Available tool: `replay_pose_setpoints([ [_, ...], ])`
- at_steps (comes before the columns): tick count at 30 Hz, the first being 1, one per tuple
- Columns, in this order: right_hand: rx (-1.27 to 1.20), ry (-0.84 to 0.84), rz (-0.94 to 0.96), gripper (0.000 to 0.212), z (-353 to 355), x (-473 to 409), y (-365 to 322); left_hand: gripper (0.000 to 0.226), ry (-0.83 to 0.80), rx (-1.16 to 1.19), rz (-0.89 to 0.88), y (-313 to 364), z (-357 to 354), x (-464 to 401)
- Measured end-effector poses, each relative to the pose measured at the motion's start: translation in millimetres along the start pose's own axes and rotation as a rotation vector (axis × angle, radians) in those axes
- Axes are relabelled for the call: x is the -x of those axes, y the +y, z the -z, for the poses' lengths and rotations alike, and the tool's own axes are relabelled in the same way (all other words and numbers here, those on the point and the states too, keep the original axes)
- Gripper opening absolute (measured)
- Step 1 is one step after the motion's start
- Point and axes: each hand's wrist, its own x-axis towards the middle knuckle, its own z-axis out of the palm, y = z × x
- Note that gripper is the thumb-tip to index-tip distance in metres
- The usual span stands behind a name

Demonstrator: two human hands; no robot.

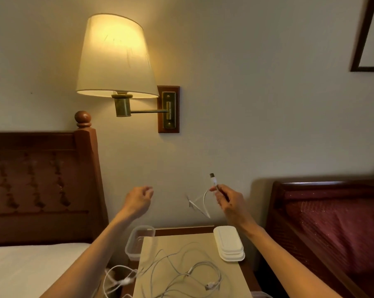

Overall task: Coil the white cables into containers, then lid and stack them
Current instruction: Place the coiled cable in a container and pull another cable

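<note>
Right hand [229, 202] pinches white cable [205, 201] below its plug, left hand [138, 201] loosely curled, empty: wind even loops off the fingers, then drop into clear container [136, 244].

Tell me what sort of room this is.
Likely a hotel bedroom: a lit cream-shaded brass wall lamp, a dark carved wooden headboard over a white mattress, and a second dark wooden bed with a maroon cover.

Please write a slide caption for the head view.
Right hand pinches white cable; left hand raised, holding nothing.
</note>
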Motion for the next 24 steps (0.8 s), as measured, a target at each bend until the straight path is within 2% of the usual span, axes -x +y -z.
replay_pose_setpoints([
  [1,0.001,0.013,0.011,0.018,2,-5,-6,0.034,0.046,-0.099,0.041,-2,-8,5],
  [2,0.011,0.021,0.021,0.019,3,-11,-12,0.038,0.131,-0.089,0.002,3,-14,15],
  [4,-0.009,0.023,0.006,0.021,2,-20,-25,0.033,0.253,0.101,-0.288,28,-23,44],
  [6,-0.155,0.021,-0.090,0.025,2,-26,-40,0.032,0.151,0.227,-0.503,58,-31,71],
  [7,-0.264,0.018,-0.159,0.026,2,-29,-48,0.036,0.066,0.233,-0.518,67,-36,80],
  [10,-0.640,-0.019,-0.351,0.028,8,-34,-69,0.064,-0.101,-0.019,-0.441,65,-60,88],
  [12,-0.855,-0.039,-0.425,0.027,13,-36,-79,0.071,-0.169,-0.152,-0.348,57,-74,89],
  [15,-1.113,-0.030,-0.487,0.024,17,-40,-89,0.053,-0.160,-0.059,-0.308,56,-86,88],
  [18,-1.240,0.014,-0.503,0.019,19,-44,-93,0.002,-0.294,-0.005,-0.396,63,-85,85],
  [20,-1.153,0.064,-0.512,0.020,27,-44,-91,0.027,-0.359,0.077,-0.411,61,-80,78],
  [21,-0.978,0.101,-0.509,0.023,33,-45,-89,0.032,-0.382,0.169,-0.373,60,-75,74],
  [22,-0.688,0.129,-0.498,0.029,41,-44,-86,0.033,-0.382,0.220,-0.345,57,-68,68],
  [24,0.048,0.138,-0.445,0.045,54,-38,-74,0.033,-0.334,0.235,-0.339,60,-50,55],
])
